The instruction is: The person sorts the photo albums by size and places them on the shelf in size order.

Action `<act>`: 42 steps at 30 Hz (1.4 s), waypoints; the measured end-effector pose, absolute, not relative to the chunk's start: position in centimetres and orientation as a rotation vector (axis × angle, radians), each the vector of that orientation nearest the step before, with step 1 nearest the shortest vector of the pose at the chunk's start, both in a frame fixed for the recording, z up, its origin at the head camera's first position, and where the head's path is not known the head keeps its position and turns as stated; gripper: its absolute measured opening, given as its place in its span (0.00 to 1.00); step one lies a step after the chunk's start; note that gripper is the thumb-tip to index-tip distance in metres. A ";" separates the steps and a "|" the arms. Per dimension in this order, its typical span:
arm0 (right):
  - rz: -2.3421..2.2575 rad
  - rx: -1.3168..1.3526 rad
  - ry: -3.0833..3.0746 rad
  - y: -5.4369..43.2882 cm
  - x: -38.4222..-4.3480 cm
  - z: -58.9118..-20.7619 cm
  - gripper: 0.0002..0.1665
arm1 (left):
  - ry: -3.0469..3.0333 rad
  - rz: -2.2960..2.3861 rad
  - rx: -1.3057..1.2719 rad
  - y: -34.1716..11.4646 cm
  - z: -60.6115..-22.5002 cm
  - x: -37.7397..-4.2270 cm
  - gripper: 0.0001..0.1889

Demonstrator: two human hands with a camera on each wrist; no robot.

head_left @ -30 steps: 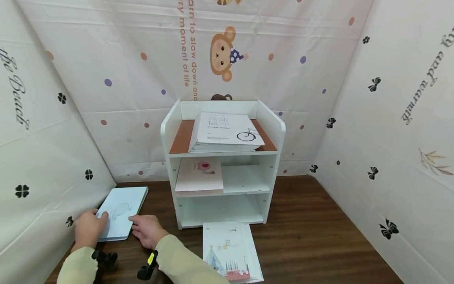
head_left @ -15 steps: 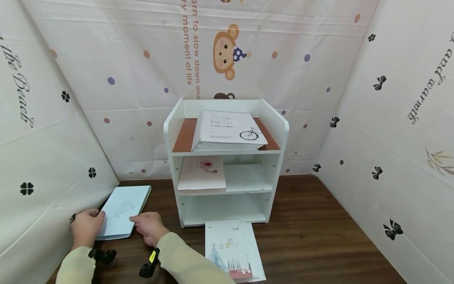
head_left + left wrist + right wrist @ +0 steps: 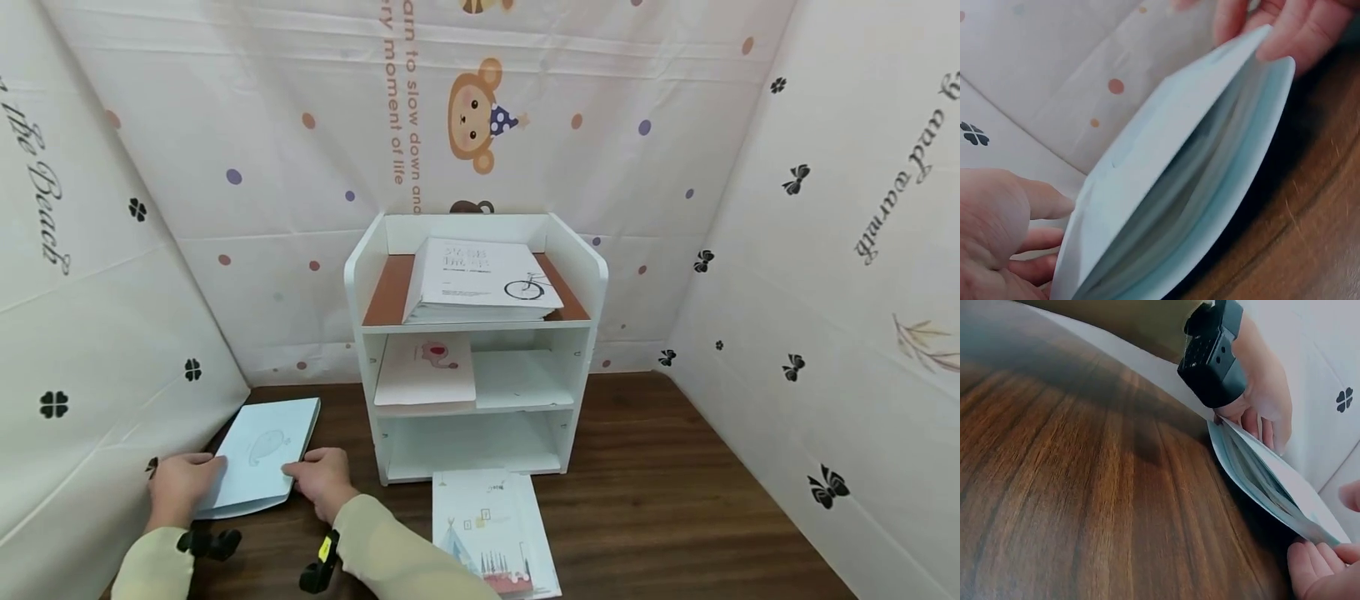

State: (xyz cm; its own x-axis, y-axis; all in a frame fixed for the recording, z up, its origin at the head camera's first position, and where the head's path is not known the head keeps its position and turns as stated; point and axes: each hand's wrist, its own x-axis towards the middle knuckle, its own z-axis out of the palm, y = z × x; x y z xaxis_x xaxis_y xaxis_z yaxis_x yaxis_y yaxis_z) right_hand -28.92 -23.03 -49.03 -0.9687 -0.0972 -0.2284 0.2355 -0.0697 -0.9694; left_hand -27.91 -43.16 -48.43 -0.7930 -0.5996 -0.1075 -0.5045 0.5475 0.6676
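A light blue notebook (image 3: pixel 255 475) with a faint line drawing on its cover lies at the far left, by the cloth wall. My left hand (image 3: pixel 180 487) grips its left edge, thumb above and fingers curled beneath. On the opposite edge, my right hand (image 3: pixel 324 482) pinches it between thumb and fingers. The left wrist view shows the near side of the notebook (image 3: pixel 1141 175) gaping, with the lower part bowed downward and the pages parted inside. In the right wrist view the raised notebook edge (image 3: pixel 1272 481) spans between both hands.
A white three-level shelf (image 3: pixel 480 327) stands mid-table. Its top carries a thick stack of white booklets (image 3: pixel 487 279); a pink booklet (image 3: pixel 426 371) lies on the middle level. White booklets (image 3: pixel 487 525) with a tent print lie before it on the wooden table (image 3: pixel 675 500). Printed cloth walls surround everything.
The notebook's near edge has come slightly toward me and now gapes and bows. My right thumb has moved onto its cover, and both hands hold it more firmly at the sides.
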 end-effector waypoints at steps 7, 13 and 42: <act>-2.160 0.128 2.028 -22.4 -29.1 -48.9 0.13 | -2.670 -1.233 0.923 -43.4 -48.5 -27.8 0.31; -2.168 0.132 2.039 -22.3 -29.2 -49.0 0.14 | -2.660 -1.323 0.914 -43.9 -49.6 -27.9 0.33; -2.191 0.099 1.943 -20.9 -28.6 -48.5 0.19 | -2.042 -2.245 0.747 -43.3 -50.0 -24.8 0.13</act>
